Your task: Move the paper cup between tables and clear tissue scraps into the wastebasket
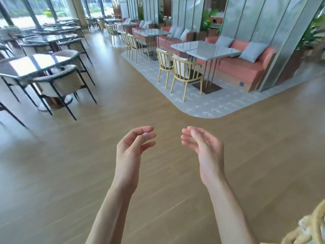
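left hand [131, 152]: fingers loosely curled, holding nothing | right hand [204, 148]: fingers relaxed, nearly straight, holding nothing | both over bare wood floor [158, 106] | paper cup, tissue scraps, wastebasket: none in view | step, judged: searching; scan the marble bench [207, 48] and dark bench [26, 65] tops before reaching.

Woven pale chair [311, 224] at near right cut off by right and bottom edges. Forearms run off bottom edge. Dark tables [52, 35] at far left blurred, nearest dark table [26, 66] cut by left edge. Plant [314, 30] at far right cut by edge, smeared. Far tabletops too small to tell what lies on them.
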Available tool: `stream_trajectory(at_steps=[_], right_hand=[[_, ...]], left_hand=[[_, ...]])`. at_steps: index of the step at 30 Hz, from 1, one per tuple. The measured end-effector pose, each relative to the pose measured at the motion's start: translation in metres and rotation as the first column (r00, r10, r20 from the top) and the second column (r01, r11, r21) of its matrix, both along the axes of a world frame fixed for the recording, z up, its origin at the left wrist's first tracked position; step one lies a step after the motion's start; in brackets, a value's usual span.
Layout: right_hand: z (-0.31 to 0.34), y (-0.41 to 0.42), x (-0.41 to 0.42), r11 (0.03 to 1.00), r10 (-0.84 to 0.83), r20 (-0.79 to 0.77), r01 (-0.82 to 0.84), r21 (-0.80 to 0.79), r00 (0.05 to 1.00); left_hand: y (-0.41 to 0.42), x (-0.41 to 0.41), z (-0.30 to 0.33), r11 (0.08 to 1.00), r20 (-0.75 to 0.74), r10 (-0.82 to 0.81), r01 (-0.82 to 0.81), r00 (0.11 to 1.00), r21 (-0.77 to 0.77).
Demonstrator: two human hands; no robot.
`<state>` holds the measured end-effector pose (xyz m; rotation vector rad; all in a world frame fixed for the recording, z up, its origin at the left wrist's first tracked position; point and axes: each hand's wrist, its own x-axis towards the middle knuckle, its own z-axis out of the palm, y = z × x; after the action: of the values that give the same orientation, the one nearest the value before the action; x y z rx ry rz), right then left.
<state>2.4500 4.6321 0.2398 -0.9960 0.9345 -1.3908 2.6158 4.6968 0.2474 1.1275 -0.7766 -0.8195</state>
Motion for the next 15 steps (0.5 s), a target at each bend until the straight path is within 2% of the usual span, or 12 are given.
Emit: stream_trajectory(at_steps=[8, 15], right_hand=[[0.031, -0.165, 0.004, 0.992, 0.127, -0.001, -0.127, -0.025, 0.992], [0.030, -0.290, 0.064, 0.972, 0.227, -0.043, -0.229, -0.052, 0.973]], left_hand=[[-0.145, -0.010, 0.032, 0.990, 0.070, 0.138, -0.136, 0.988, -0.036], [-0.258, 0.043, 0.035, 0.972, 0.104, 0.228, -0.220, 0.968, -0.083]])
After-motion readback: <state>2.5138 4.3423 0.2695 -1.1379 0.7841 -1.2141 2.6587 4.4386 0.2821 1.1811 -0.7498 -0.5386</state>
